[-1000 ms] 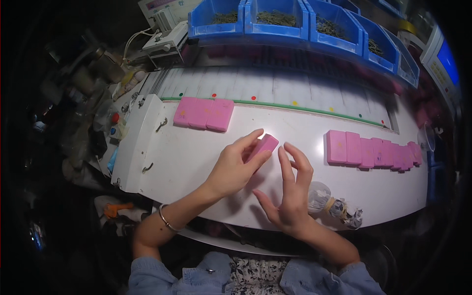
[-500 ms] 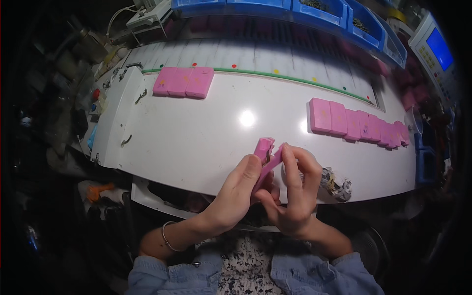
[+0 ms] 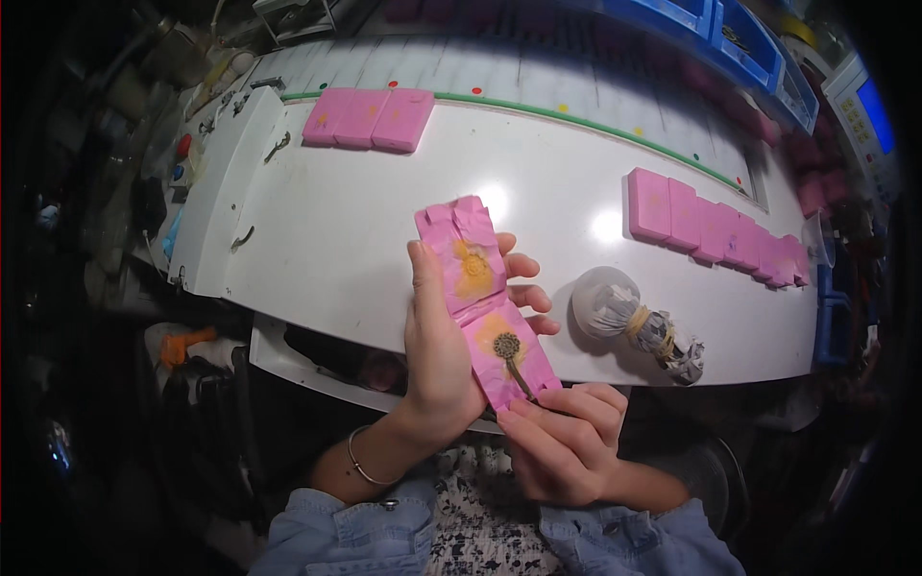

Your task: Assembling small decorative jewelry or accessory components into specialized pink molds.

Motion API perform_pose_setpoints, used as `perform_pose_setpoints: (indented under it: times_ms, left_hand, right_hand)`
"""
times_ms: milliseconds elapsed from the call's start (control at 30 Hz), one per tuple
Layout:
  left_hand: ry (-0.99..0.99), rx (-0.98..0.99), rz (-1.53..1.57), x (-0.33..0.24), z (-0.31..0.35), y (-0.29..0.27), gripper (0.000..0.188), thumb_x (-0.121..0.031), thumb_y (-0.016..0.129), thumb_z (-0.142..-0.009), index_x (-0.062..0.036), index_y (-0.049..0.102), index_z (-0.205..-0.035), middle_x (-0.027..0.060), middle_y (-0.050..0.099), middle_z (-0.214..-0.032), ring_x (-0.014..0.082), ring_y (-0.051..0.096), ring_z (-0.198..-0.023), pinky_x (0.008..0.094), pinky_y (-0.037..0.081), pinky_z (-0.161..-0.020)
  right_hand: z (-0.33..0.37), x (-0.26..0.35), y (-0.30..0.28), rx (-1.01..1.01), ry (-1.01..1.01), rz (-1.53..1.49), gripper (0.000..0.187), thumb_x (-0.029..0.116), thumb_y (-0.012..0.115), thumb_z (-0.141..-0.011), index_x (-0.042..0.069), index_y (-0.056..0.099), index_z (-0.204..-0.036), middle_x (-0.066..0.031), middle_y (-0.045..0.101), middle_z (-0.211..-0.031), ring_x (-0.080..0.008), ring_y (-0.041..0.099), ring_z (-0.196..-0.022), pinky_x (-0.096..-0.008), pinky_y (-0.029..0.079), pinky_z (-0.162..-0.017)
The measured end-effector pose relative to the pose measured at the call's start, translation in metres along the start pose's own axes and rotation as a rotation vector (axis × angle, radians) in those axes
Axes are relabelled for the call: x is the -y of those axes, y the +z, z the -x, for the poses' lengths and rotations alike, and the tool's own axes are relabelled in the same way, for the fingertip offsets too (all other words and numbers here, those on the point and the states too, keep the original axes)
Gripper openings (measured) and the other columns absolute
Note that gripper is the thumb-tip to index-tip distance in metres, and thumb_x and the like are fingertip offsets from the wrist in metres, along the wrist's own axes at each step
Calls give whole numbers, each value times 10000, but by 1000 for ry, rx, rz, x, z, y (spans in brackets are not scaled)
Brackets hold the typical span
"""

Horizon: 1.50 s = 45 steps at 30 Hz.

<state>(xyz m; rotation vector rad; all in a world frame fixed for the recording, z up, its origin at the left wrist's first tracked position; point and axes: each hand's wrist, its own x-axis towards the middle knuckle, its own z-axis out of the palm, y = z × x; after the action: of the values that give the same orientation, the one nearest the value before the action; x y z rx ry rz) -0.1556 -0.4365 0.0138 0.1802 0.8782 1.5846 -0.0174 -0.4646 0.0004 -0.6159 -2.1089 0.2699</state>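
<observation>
A pink mould [image 3: 488, 305] lies unfolded into two halves in front of me, yellow-stained in the middle of each. A round, patterned imprint shows in the upper half. In the lower half sits a dark metal piece [image 3: 507, 348] with a round studded head and a thin stem. My left hand [image 3: 444, 355] supports the mould, thumb along its left edge and fingers coming out behind its right edge. My right hand [image 3: 567, 437] pinches the bottom edge where the stem ends; whether its fingertips also grip the stem is hidden.
On the white table [image 3: 355, 240] lies a round white pouch [image 3: 615, 312] tied with a band. Pink blocks [image 3: 370, 120] stand at the far left, and a row of several pink blocks [image 3: 715, 230] at the right. Blue bins [image 3: 730, 43] hang at the back right.
The mould, partly parted before, is now spread flat with its inner faces and the metal piece showing. My right hand has moved down to its lower edge. The white pouch is uncovered.
</observation>
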Motion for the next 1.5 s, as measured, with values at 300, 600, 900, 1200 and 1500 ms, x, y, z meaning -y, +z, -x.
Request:
perform_pose_setpoints:
  times_ms: [300, 600, 900, 1200, 1500]
  left_hand:
    - [437, 146, -191, 9, 6, -7, 788, -664, 121, -874, 9, 476, -1082, 202, 569, -911, 219, 545, -564, 313, 458, -488]
    - [474, 253, -327, 7, 11, -11, 905, -771, 119, -789, -1, 429, -1152, 246, 557, -1003, 276, 586, -684, 336, 490, -522]
    - [503, 370, -94, 11, 10, -9, 889, -761, 152, -799, 3, 413, -1172, 254, 564, -1008, 293, 593, -650, 327, 494, -485]
    - [360, 108, -410, 1, 12, -38, 814, -680, 184, -869, 42, 513, -1051, 109, 561, -754, 164, 533, -572, 263, 456, -471]
    - [385, 412, -694, -3, 35, -27, 223, 10, 707, -726, 16, 645, -940, 110, 613, -880, 135, 588, -776, 241, 471, -688]
  right_hand:
    - [-12, -1, -2, -45, 308, -175, 400, 78, 789, -617, 37, 607, -971, -77, 561, -868, -208, 533, -763, -286, 415, -634]
    - [-20, -1, -1, 3, 284, -45, 288, 29, 776, -593, 18, 643, -848, -75, 555, -780, -222, 528, -672, -303, 415, -575]
    - [-19, 0, -4, -63, 285, -120, 280, 29, 770, -642, 23, 630, -886, -75, 572, -789, -204, 541, -677, -280, 425, -562]
    - [-17, -7, -16, -99, 412, -257, 295, -15, 741, -686, 3, 613, -952, -115, 594, -825, -197, 575, -656, -265, 476, -573]
    - [-17, -11, -20, -37, 318, -231, 298, -12, 736, -688, -2, 615, -961, -113, 615, -773, -182, 589, -581, -248, 469, -462]
